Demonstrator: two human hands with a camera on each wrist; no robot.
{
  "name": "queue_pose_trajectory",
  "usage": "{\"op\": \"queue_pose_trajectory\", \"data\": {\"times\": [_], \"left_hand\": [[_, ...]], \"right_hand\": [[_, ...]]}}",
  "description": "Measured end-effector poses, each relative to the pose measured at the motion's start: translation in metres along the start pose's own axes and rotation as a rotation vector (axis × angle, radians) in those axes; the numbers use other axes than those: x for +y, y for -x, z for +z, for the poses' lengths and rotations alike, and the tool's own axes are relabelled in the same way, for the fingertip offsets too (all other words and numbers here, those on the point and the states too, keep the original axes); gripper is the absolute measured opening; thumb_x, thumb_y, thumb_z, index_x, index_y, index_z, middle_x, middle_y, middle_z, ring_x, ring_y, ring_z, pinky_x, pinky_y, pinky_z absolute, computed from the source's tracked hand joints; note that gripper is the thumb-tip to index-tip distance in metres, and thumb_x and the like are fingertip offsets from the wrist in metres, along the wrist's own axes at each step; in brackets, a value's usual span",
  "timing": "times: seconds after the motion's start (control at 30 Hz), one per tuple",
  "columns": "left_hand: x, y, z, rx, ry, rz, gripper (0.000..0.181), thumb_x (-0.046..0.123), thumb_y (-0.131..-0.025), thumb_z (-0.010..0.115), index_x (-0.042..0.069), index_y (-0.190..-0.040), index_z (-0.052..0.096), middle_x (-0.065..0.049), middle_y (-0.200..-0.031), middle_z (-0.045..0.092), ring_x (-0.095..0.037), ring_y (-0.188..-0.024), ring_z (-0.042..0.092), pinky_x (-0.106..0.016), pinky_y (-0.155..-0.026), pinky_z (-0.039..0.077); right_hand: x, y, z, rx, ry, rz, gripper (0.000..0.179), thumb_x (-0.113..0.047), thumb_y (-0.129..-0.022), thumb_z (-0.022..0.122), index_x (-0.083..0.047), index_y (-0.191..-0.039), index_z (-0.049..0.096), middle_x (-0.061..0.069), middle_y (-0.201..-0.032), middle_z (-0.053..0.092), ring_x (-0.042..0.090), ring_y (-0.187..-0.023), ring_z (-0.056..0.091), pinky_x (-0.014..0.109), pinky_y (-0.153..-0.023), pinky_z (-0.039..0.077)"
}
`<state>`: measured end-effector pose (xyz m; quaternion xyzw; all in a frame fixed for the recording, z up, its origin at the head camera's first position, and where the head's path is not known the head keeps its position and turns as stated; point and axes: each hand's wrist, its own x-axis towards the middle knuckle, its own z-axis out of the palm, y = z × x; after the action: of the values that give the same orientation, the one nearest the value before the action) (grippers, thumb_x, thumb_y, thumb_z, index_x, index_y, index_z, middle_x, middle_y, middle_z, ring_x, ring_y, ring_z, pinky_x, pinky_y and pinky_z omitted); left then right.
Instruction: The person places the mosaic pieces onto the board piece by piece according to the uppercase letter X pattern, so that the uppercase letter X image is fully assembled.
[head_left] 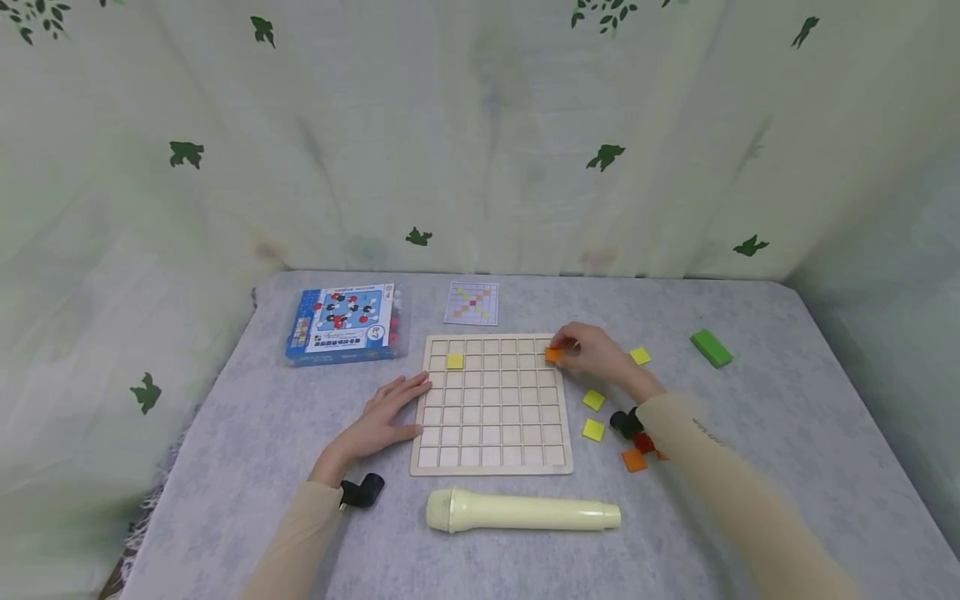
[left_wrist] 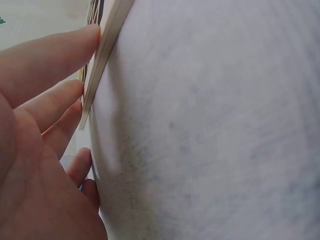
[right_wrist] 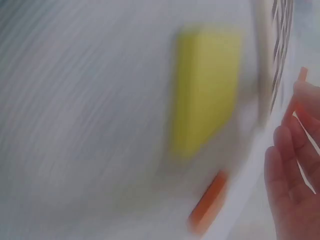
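A pale wooden grid board lies in the middle of the table, with one yellow square tile in its upper left part. My right hand pinches an orange square tile between thumb and fingers at the board's upper right corner. In the right wrist view that orange tile stands on edge in the fingertips. My left hand rests along the board's left edge, fingers extended. The left wrist view shows its fingertips against the board's rim.
Right of the board lie loose yellow tiles and orange tiles, some partly under the right forearm. A green block sits farther right. Behind are a patterned card and a blue boxed set. A cream microphone lies in front.
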<state>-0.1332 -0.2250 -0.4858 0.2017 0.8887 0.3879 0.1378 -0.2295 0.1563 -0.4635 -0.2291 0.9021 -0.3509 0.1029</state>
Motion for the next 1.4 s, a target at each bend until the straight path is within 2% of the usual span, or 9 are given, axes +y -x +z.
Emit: {"op": "queue_pose_trajectory", "data": {"times": [0.13, 0.33, 0.47, 0.57, 0.63, 0.83, 1.03, 1.23, 1.4], "left_hand": [[0.001, -0.001, 0.0, -0.003, 0.008, -0.004, 0.068, 0.016, -0.088, 0.068, 0.007, -0.148, 0.036, -0.007, -0.157, 0.021, -0.035, -0.143, 0.004, -0.062, -0.107, 0.006], [0.003, 0.0, 0.0, -0.001, 0.015, -0.004, 0.067, 0.015, -0.088, 0.067, 0.006, -0.148, 0.036, -0.008, -0.157, 0.022, -0.036, -0.143, 0.004, -0.063, -0.106, 0.006], [0.003, 0.0, 0.0, -0.001, 0.017, -0.002, 0.068, 0.014, -0.088, 0.068, 0.006, -0.148, 0.036, -0.008, -0.157, 0.022, -0.036, -0.143, 0.004, -0.063, -0.106, 0.006], [0.003, -0.001, 0.0, -0.003, 0.017, -0.004, 0.068, 0.014, -0.088, 0.068, 0.007, -0.148, 0.036, -0.007, -0.157, 0.021, -0.035, -0.143, 0.004, -0.063, -0.106, 0.006], [0.002, -0.001, 0.0, -0.003, 0.016, -0.003, 0.068, 0.014, -0.088, 0.068, 0.007, -0.148, 0.036, -0.007, -0.157, 0.021, -0.035, -0.143, 0.004, -0.063, -0.106, 0.006], [0.002, 0.0, 0.001, -0.002, 0.02, -0.004, 0.068, 0.014, -0.088, 0.068, 0.007, -0.148, 0.036, -0.007, -0.157, 0.021, -0.035, -0.143, 0.004, -0.063, -0.106, 0.006], [0.002, 0.001, 0.002, 0.003, 0.014, -0.011, 0.068, 0.013, -0.088, 0.068, 0.007, -0.148, 0.036, -0.007, -0.157, 0.021, -0.035, -0.143, 0.004, -0.063, -0.106, 0.006], [0.0, 0.002, 0.001, 0.009, 0.009, -0.003, 0.068, 0.013, -0.088, 0.067, 0.007, -0.148, 0.036, -0.008, -0.157, 0.021, -0.035, -0.143, 0.004, -0.063, -0.106, 0.006], [0.001, 0.002, 0.001, 0.008, 0.008, 0.001, 0.067, 0.014, -0.088, 0.067, 0.007, -0.148, 0.036, -0.008, -0.157, 0.021, -0.035, -0.143, 0.004, -0.062, -0.106, 0.006]], "right_hand": [[-0.013, -0.009, 0.01, -0.045, -0.008, -0.022, 0.02, -0.006, -0.084, 0.07, -0.005, -0.103, 0.066, 0.003, -0.096, 0.061, 0.02, -0.087, 0.054, 0.035, -0.078, 0.046], [-0.027, -0.021, 0.022, -0.048, 0.096, -0.071, 0.017, -0.003, -0.083, 0.071, -0.004, -0.098, 0.066, 0.004, -0.089, 0.057, 0.019, -0.079, 0.049, 0.032, -0.073, 0.044], [-0.032, -0.025, 0.026, -0.054, 0.142, -0.057, 0.015, -0.003, -0.083, 0.071, -0.004, -0.097, 0.064, 0.004, -0.087, 0.054, 0.019, -0.079, 0.047, 0.032, -0.072, 0.042], [-0.031, -0.025, 0.026, -0.053, 0.136, -0.045, 0.015, -0.003, -0.084, 0.07, -0.005, -0.098, 0.064, 0.004, -0.089, 0.054, 0.02, -0.081, 0.048, 0.033, -0.074, 0.043], [-0.028, -0.023, 0.023, -0.044, 0.093, -0.03, 0.017, -0.003, -0.083, 0.069, -0.004, -0.099, 0.064, 0.005, -0.092, 0.057, 0.021, -0.085, 0.052, 0.034, -0.077, 0.045], [-0.008, -0.002, -0.002, 0.025, -0.025, 0.038, 0.018, -0.002, -0.085, 0.066, 0.0, -0.103, 0.064, 0.008, -0.099, 0.061, 0.024, -0.092, 0.056, 0.039, -0.082, 0.048], [0.027, 0.031, -0.032, 0.1, -0.078, 0.132, 0.02, -0.002, -0.087, 0.064, 0.003, -0.107, 0.063, 0.014, -0.104, 0.062, 0.028, -0.095, 0.054, 0.045, -0.088, 0.046], [0.061, 0.056, -0.047, 0.105, -0.052, 0.233, 0.026, 0.002, -0.086, 0.061, 0.003, -0.111, 0.061, 0.02, -0.114, 0.058, 0.036, -0.107, 0.05, 0.053, -0.093, 0.041], [0.074, 0.061, -0.049, 0.078, 0.029, 0.27, 0.027, 0.005, -0.083, 0.062, 0.003, -0.11, 0.062, 0.021, -0.114, 0.056, 0.037, -0.103, 0.05, 0.053, -0.091, 0.043]]}}
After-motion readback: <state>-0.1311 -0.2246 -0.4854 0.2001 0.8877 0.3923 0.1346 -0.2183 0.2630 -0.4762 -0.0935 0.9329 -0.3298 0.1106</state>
